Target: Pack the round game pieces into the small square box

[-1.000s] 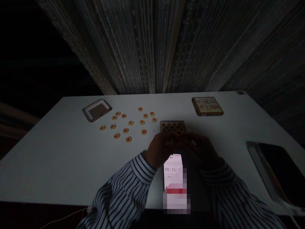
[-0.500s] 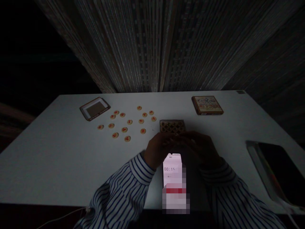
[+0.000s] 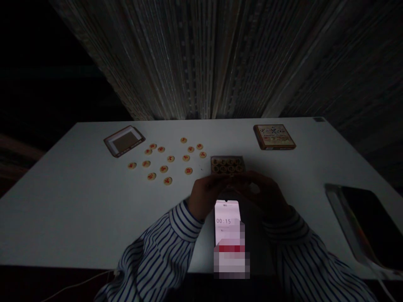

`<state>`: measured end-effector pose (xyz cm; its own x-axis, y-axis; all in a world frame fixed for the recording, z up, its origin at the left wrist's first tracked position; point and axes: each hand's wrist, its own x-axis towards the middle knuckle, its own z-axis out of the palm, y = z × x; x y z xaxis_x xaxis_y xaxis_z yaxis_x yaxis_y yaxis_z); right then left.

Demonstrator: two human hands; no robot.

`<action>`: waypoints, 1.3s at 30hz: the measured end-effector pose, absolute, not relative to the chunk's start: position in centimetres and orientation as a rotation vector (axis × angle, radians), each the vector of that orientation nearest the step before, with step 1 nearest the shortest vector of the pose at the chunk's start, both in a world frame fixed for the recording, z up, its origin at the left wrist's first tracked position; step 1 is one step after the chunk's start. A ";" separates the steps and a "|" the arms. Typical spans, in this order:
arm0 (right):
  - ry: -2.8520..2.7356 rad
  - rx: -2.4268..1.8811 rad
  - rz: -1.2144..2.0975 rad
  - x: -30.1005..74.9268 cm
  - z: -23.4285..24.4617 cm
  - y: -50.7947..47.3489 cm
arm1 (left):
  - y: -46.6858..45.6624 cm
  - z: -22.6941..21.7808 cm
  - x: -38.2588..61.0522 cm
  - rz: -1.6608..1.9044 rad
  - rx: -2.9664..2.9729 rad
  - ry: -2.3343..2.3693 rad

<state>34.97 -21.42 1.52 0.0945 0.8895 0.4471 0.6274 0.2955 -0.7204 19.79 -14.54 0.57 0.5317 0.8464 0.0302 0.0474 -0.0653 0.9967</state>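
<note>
A small tray (image 3: 212, 166) holds rows of dark-lettered Chinese chess pieces (image 3: 228, 161). Over its near side, my left hand (image 3: 203, 197) and my right hand (image 3: 270, 195) meet with bent fingers pressed together at the tips. Deep shadow and the fingers themselves hide what is between them, if anything. The tray's near part is covered by both hands. Below them lies a lit phone (image 3: 223, 233) with a timer at 00:15. Loose red-lettered Chinese chess pieces (image 3: 170, 158) lie scattered left of the tray.
An open box part (image 3: 108, 147) lies at the back left of the white table (image 3: 103, 218). At the back right is a printed game box (image 3: 274, 136). A dark tablet-like device (image 3: 371, 226) with a cable sits at the right edge. Curtains (image 3: 201, 58) hang behind.
My right hand's fingers have shifted slightly, and a gap now shows between its thumb and fingers. The view has tilted a little; the loose pieces lie as before.
</note>
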 end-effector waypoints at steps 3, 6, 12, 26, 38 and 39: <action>-1.673 -1.396 0.272 35.0 1.2 -21.3 | -14.5 0.5 19.8 0.785 1.498 0.801; -1.719 -1.398 0.220 35.1 1.0 -21.3 | -14.4 0.2 19.7 0.784 1.525 0.782; -1.764 -1.428 0.146 35.1 1.1 -21.3 | -14.4 -0.1 19.6 0.783 1.609 0.793; -1.749 -1.599 0.040 37.0 1.2 -21.7 | -12.7 0.2 19.0 1.026 1.723 1.195; -1.811 -1.622 0.059 38.7 0.5 -21.8 | -12.5 -1.0 18.9 0.918 1.841 1.219; -1.810 -1.632 0.067 38.9 0.4 -21.8 | -12.4 -1.0 18.9 0.913 1.842 1.219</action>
